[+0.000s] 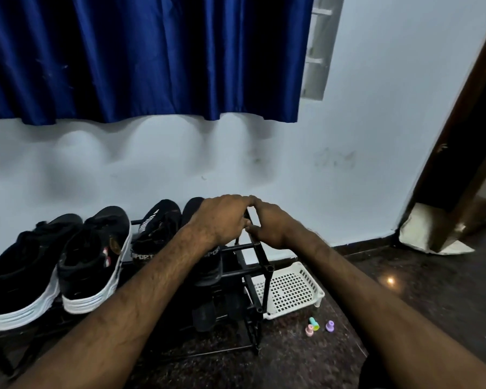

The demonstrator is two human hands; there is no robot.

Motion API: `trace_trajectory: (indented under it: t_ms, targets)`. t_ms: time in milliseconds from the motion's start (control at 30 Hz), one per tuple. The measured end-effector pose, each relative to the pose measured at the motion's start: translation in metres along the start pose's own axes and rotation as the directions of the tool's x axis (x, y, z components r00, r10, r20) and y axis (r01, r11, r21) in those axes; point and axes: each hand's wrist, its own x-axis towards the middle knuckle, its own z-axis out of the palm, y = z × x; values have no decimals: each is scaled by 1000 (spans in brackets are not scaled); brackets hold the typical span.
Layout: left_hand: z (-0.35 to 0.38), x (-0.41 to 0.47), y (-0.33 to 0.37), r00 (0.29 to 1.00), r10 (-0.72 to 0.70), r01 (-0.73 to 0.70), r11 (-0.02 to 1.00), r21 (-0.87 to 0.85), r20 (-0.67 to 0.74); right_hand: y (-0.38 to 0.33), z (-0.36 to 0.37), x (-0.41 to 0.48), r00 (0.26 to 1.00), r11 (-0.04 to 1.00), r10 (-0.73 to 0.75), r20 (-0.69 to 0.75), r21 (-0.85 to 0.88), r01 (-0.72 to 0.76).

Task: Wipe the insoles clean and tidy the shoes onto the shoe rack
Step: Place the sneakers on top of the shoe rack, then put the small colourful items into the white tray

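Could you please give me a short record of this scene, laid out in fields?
rack: black rack on dark floor
top tier: white-soled pair at left, SPORT pair at right
left hand: left hand over the rightmost shoe, fingers curled, grip unclear
right hand: right hand at the rack's right end, beside the left, grip unclear
floor right of rack: white tray, three pastel pieces
wall: blue curtain

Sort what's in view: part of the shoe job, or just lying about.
Job: black metal shoe rack; black sneakers with white soles; black sneakers marked SPORT.
Lying about: white perforated plastic tray; three small pastel plastic pieces; blue satin curtain.
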Motion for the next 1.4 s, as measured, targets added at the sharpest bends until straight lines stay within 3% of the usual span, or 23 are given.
trace_trajectory:
  t_ms: [267,567,733,833,967,1167,1400]
  targets:
    - [23,41,46,995,97,-96,994,-42,16,59,-26,-25,997,990,76,-22,-114,-78]
    - [49,80,110,962,256,-260,965,35,95,135,-54,-66,984,960,176,25,-224,-166]
    - [73,97,131,972,229,-227,973,-35,44,168,-78,-69,974,926,217,62,-330,-185]
    - [118,108,141,963,237,-238,971,-12,129,199,-71,-67,959,909,260,110,-362,-205]
    - [209,110,140,948,176,-166,984,-60,265,251,-17,-89,930,922,320,182,-284,-262]
    - [377,54,128,870,31,68,981,-182,491,352,141,-140,853,917,397,338,-99,-387]
    - [464,54,119,891,1,87,981,-174,455,403,273,-114,899,924,381,216,-62,-376]
